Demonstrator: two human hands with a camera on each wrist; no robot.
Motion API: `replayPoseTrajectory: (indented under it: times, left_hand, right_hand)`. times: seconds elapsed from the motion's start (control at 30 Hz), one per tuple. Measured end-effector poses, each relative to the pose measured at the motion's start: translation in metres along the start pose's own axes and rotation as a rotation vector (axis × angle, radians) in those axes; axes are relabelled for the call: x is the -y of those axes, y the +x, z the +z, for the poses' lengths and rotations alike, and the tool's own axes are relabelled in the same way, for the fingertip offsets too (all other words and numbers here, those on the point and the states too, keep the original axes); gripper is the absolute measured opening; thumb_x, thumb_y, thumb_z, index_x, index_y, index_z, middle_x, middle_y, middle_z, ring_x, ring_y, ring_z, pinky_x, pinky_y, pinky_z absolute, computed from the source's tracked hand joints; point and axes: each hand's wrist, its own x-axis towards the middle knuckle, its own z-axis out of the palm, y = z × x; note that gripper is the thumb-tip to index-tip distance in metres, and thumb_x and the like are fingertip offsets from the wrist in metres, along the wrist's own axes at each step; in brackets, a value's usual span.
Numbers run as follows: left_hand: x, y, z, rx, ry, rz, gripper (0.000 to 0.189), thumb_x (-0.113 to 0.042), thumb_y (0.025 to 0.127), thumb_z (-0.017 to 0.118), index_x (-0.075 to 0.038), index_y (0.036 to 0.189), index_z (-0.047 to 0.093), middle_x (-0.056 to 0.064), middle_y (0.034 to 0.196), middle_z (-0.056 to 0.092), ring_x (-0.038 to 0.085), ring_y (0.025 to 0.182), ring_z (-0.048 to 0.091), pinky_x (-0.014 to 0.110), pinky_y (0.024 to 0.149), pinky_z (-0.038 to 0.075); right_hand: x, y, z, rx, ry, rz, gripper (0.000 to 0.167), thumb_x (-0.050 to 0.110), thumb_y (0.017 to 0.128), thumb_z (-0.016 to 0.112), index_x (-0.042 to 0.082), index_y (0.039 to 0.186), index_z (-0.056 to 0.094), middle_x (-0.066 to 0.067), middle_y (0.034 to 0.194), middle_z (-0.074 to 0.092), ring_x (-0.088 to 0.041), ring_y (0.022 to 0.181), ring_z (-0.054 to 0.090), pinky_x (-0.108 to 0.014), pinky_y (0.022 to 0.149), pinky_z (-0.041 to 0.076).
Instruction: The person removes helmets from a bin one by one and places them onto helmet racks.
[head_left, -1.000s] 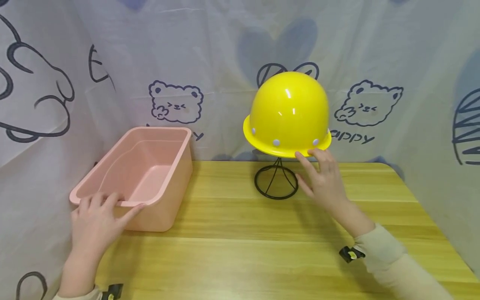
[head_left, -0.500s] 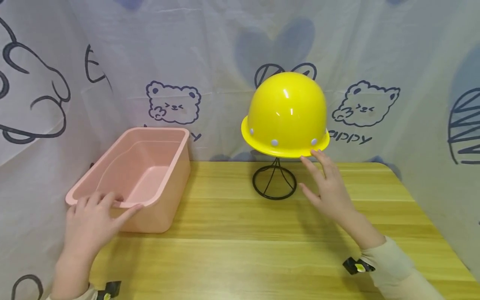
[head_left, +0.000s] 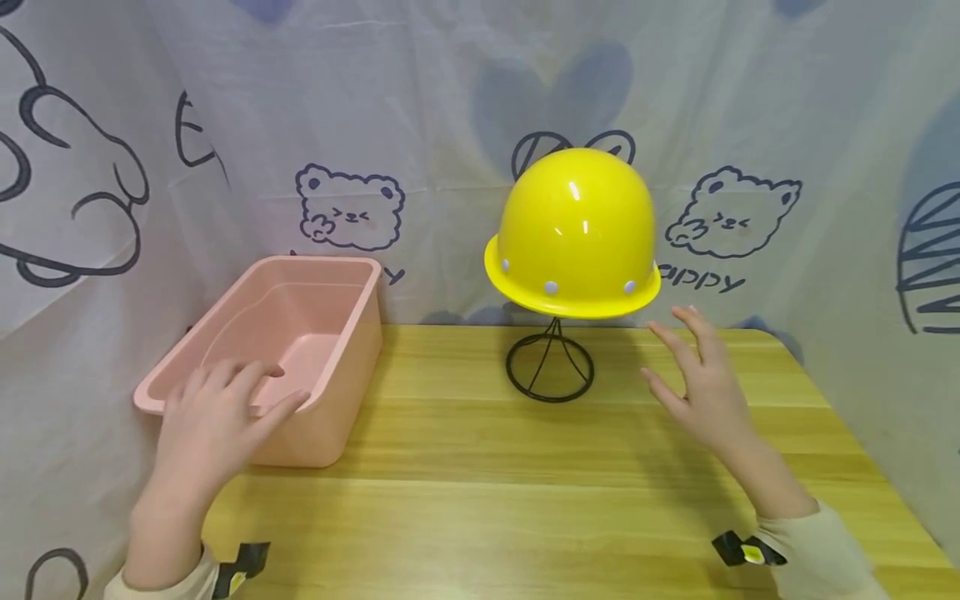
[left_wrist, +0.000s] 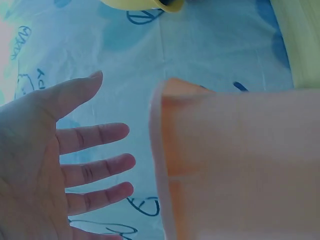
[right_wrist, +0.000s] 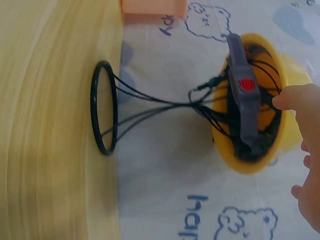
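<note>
Left hand [head_left: 217, 412] hovers at the pink bin's [head_left: 300, 333] near rim, fingers spread, holding nothing; the left wrist view shows clear space between them. Yellow helmet [head_left: 573, 233] sits on a wire stand [head_left: 551, 367] on the desk [head_left: 480, 500]; only the right wrist view shows its inner straps. Right hand [head_left: 705, 392] is spread beside the brim, apart.

Hard hat [head_left: 576, 233] sits on a wire stand [head_left: 551, 367], just up-left of the right grip [head_left: 705, 392]. Storage bin [head_left: 330, 333] on the worktop [head_left: 487, 483] sits right under the left grip [head_left: 225, 408], well left of the stand. Curtain [head_left: 450, 125] behind everything.
</note>
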Motion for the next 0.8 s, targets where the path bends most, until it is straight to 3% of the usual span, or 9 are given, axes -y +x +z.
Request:
replayPoseTrajectory:
  times: [0.2, 0.33, 0.57, 0.8]
  left_hand:
    - [-0.021, 0.013, -0.001, -0.049, -0.057, 0.07, 0.044, -0.05, 0.088, 0.066, -0.014, 0.113, 0.063, 0.019, 0.122, 0.06, 0.047, 0.115, 0.048, 0.066, 0.093, 0.033]
    - [-0.035, 0.023, 0.006, -0.071, -0.095, 0.111, 0.045, -0.047, 0.087, 0.067, -0.014, 0.117, 0.064, 0.016, 0.125, 0.06, 0.046, 0.117, 0.049, 0.063, 0.097, 0.033]
    - [-0.056, 0.036, 0.023, 0.01, -0.11, 0.079, 0.054, -0.05, 0.091, 0.062, -0.013, 0.129, 0.058, 0.02, 0.138, 0.051, 0.046, 0.131, 0.039, 0.072, 0.109, 0.018]
    - [-0.075, 0.047, 0.05, 0.052, -0.121, 0.034, 0.063, -0.057, 0.094, 0.052, -0.017, 0.142, 0.046, 0.02, 0.15, 0.04, 0.046, 0.144, 0.024, 0.071, 0.114, 0.008]
  right_hand:
    - [-0.013, -0.006, -0.016, -0.041, -0.03, 0.025, 0.065, 0.057, 0.098, 0.044, 0.0, 0.129, 0.056, -0.028, 0.137, 0.045, -0.047, 0.138, 0.034, -0.054, 0.119, 0.023]
    - [-0.02, -0.011, -0.026, -0.023, -0.067, 0.083, 0.073, 0.063, 0.096, 0.041, 0.002, 0.133, 0.053, -0.03, 0.138, 0.045, -0.049, 0.138, 0.033, -0.058, 0.118, 0.023]
    - [-0.035, -0.025, -0.037, 0.035, -0.128, 0.163, 0.083, 0.073, 0.091, 0.037, 0.006, 0.139, 0.049, -0.03, 0.144, 0.04, -0.049, 0.142, 0.026, -0.062, 0.118, 0.018]
    - [-0.05, -0.038, -0.05, 0.114, -0.174, 0.213, 0.074, 0.066, 0.092, 0.048, 0.013, 0.144, 0.045, -0.029, 0.148, 0.037, -0.045, 0.146, 0.023, -0.064, 0.117, 0.016]
